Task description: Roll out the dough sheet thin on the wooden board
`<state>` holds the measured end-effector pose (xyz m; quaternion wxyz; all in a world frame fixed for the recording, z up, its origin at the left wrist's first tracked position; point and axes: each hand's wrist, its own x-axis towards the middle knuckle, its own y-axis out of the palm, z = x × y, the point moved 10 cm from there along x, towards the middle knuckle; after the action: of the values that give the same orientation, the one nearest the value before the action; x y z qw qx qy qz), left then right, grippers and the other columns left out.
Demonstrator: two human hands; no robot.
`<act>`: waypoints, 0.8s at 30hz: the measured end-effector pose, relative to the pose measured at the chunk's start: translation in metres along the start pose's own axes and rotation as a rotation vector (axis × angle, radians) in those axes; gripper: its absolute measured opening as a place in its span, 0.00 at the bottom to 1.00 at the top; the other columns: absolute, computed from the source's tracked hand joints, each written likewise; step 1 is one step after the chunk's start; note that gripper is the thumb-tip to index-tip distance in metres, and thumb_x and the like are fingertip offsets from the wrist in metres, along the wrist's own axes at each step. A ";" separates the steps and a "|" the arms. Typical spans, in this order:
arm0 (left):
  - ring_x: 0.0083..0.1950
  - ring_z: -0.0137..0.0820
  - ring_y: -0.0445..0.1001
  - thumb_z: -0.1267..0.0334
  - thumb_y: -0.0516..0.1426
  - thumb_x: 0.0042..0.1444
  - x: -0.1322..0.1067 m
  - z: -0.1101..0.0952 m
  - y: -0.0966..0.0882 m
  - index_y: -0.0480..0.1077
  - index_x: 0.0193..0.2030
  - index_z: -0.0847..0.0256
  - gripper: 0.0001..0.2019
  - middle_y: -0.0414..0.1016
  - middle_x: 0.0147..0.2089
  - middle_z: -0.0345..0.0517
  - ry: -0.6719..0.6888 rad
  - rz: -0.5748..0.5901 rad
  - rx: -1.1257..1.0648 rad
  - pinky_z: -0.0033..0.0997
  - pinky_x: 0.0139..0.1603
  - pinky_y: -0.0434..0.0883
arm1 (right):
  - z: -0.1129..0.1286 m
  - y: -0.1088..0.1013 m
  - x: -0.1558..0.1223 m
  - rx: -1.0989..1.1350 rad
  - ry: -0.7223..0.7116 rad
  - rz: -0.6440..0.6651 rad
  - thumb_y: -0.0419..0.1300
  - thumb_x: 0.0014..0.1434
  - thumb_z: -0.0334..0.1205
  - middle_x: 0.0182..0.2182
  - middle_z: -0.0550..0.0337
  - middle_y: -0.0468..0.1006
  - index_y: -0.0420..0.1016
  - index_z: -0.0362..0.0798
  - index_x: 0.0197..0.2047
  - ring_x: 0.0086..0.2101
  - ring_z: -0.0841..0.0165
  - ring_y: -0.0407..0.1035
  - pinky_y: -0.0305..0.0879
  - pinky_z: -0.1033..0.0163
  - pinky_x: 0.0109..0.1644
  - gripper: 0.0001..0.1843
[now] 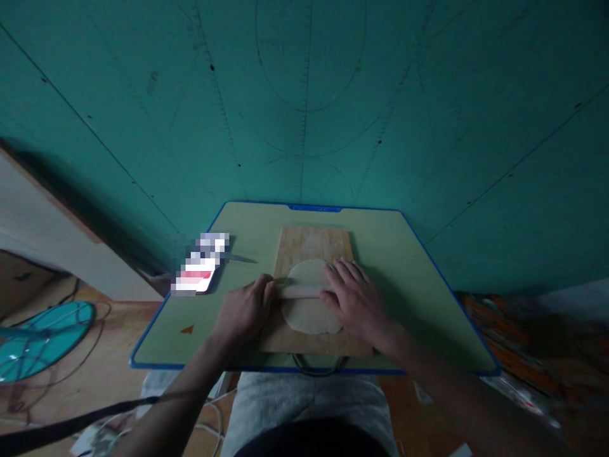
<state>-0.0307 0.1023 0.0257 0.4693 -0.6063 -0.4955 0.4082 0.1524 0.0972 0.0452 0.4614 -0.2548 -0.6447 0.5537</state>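
A flat round sheet of pale dough (311,317) lies on a wooden cutting board (314,240) in the middle of a small table. Across the dough rests a light-coloured rolling pin (299,291). Its left end is gripped by my left hand (247,308), fingers curled round it at the board's left edge. My right hand (354,295) lies over the pin's right end, with fingers stretched forward across it and above the dough. The palm hides that end of the pin. A dark handle (318,367) sticks out from the board's near edge.
The pale green table (413,279) has a blue rim. A phone with a blurred screen (202,263) and a thin blade-like piece (242,258) are at its left. Behind stands a green wall (304,127). Cables and a turquoise round base (57,336) occupy the floor at left.
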 end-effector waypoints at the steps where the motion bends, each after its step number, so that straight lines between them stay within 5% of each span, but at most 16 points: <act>1: 0.35 0.37 0.80 0.56 0.38 0.71 0.004 0.000 0.000 0.68 0.45 0.58 0.19 0.81 0.37 0.49 -0.025 0.002 0.010 0.30 0.32 0.65 | -0.003 0.002 0.005 -0.010 0.017 -0.004 0.52 0.68 0.49 0.61 0.41 0.70 0.68 0.41 0.63 0.62 0.52 0.61 0.57 0.44 0.66 0.27; 7: 0.37 0.44 0.81 0.54 0.38 0.71 0.036 0.001 -0.009 0.68 0.51 0.61 0.22 0.81 0.37 0.54 -0.126 0.000 0.128 0.32 0.30 0.66 | -0.026 0.009 0.043 -0.064 0.119 -0.022 0.50 0.68 0.50 0.59 0.44 0.72 0.73 0.45 0.58 0.59 0.53 0.63 0.58 0.47 0.64 0.24; 13: 0.37 0.43 0.81 0.58 0.38 0.70 0.063 -0.006 -0.015 0.70 0.49 0.63 0.21 0.80 0.39 0.57 -0.066 0.028 0.207 0.31 0.32 0.68 | -0.052 0.023 0.071 0.001 0.255 0.142 0.50 0.67 0.43 0.51 0.48 0.75 0.78 0.49 0.47 0.52 0.56 0.68 0.64 0.51 0.54 0.16; 18: 0.39 0.42 0.81 0.57 0.39 0.70 0.070 -0.006 -0.016 0.72 0.47 0.62 0.22 0.81 0.40 0.56 -0.113 0.030 0.149 0.31 0.34 0.68 | -0.058 0.028 0.070 0.064 0.330 0.199 0.49 0.67 0.42 0.56 0.48 0.73 0.75 0.49 0.54 0.53 0.57 0.68 0.62 0.52 0.56 0.19; 24: 0.39 0.36 0.80 0.59 0.44 0.68 0.066 -0.005 -0.006 0.75 0.44 0.58 0.18 0.82 0.40 0.50 -0.079 0.026 -0.037 0.29 0.35 0.65 | -0.043 0.022 0.058 0.107 0.237 0.162 0.48 0.68 0.40 0.58 0.49 0.72 0.75 0.48 0.55 0.56 0.58 0.66 0.62 0.55 0.58 0.20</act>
<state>-0.0150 0.1668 0.0305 0.4329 -0.6046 -0.5131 0.4287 0.1605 0.1717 0.0409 0.5011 -0.3447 -0.5324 0.5888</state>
